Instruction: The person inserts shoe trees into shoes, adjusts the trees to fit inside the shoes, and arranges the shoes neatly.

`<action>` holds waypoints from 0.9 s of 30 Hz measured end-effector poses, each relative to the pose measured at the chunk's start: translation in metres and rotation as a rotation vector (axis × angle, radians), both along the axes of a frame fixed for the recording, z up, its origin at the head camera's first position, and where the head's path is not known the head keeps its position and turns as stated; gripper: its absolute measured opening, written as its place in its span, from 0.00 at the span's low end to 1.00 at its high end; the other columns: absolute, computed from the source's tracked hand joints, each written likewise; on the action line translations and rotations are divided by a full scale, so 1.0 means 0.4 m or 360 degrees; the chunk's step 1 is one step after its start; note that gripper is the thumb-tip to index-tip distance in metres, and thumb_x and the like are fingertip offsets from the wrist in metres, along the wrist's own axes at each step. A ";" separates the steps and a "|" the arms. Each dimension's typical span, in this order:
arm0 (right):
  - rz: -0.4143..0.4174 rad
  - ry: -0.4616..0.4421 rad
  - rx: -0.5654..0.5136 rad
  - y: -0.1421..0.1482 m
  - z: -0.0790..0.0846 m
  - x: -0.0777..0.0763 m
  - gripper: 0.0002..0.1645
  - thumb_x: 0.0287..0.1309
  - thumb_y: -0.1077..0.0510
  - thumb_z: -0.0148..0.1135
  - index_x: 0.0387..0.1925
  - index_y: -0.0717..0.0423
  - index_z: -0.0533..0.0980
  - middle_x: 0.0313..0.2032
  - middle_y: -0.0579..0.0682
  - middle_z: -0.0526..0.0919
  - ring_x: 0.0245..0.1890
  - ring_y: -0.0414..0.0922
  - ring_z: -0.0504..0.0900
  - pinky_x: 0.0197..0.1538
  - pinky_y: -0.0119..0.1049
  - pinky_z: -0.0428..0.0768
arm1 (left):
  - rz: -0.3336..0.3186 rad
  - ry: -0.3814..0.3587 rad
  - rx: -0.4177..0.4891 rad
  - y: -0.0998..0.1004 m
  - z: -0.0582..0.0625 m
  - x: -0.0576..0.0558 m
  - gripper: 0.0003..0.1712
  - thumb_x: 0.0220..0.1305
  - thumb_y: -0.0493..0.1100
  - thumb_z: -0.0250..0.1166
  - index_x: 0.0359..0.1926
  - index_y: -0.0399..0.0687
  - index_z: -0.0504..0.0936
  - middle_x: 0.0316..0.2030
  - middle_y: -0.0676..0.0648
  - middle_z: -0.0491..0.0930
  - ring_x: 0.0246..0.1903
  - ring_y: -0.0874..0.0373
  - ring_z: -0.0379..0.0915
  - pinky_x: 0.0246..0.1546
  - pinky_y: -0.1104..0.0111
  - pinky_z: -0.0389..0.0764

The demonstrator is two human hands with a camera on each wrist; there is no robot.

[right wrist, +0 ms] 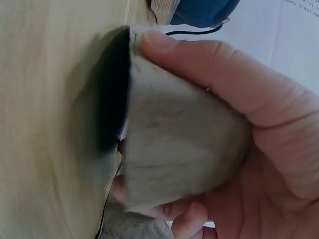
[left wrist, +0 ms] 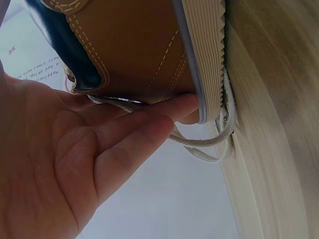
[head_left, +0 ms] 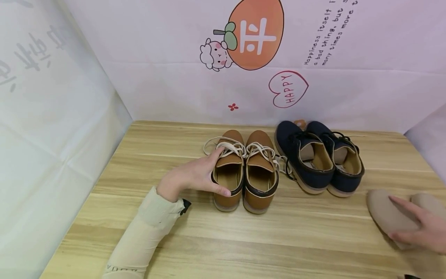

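Observation:
A pair of brown lace-up shoes stands on the wooden table, toes toward the back wall. My left hand [head_left: 198, 176] lies along the outer side of the left brown shoe [head_left: 228, 197], thumb near its heel and fingers near its pale laces. In the left wrist view, the straight fingers [left wrist: 149, 124] touch the brown side just above the ribbed sole. At the right, my right hand [head_left: 423, 228] grips a beige slipper [right wrist: 179, 134] between thumb and fingers; its dark underside [right wrist: 112, 94] faces the table. A second beige slipper [head_left: 428, 203] is beside it, partly hidden by the hand.
Beside the left one stands the right brown shoe [head_left: 259, 193]. Two navy lace-up shoes [head_left: 315, 180] stand angled to the right, near the back wall. A printed white cloth [head_left: 174, 77] hangs behind the table [head_left: 244, 248], with more pale cloth [head_left: 52, 155] at the left side.

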State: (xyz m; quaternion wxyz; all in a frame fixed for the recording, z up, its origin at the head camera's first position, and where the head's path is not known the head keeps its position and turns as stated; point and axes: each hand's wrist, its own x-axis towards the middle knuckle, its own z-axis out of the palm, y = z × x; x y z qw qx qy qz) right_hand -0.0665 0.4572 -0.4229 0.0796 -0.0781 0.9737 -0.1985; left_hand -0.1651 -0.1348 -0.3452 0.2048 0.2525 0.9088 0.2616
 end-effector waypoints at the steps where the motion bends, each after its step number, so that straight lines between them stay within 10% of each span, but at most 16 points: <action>1: -0.0001 0.0033 -0.0038 0.002 -0.003 0.004 0.70 0.48 0.58 0.74 0.80 0.44 0.36 0.57 0.93 0.56 0.53 0.88 0.58 0.62 0.79 0.44 | -0.0001 0.0001 0.0001 0.000 0.000 0.000 0.79 0.41 0.77 0.73 0.79 0.63 0.29 0.78 0.43 0.48 0.72 0.47 0.60 0.70 0.55 0.65; 17: -0.0227 -0.0295 0.0124 0.030 0.044 -0.029 0.60 0.62 0.38 0.63 0.76 0.61 0.39 0.66 0.86 0.43 0.58 0.89 0.48 0.56 0.81 0.48 | -0.0022 -0.0005 0.0044 0.002 0.000 -0.006 0.79 0.42 0.74 0.74 0.79 0.63 0.28 0.78 0.41 0.48 0.71 0.48 0.61 0.71 0.56 0.64; 27: -0.0256 -0.0248 0.0110 0.010 0.073 -0.040 0.58 0.63 0.37 0.60 0.77 0.63 0.42 0.67 0.84 0.42 0.64 0.86 0.42 0.62 0.79 0.40 | -0.0016 -0.0008 0.0036 0.003 0.002 -0.008 0.78 0.42 0.74 0.74 0.79 0.64 0.29 0.77 0.42 0.52 0.70 0.49 0.63 0.70 0.56 0.66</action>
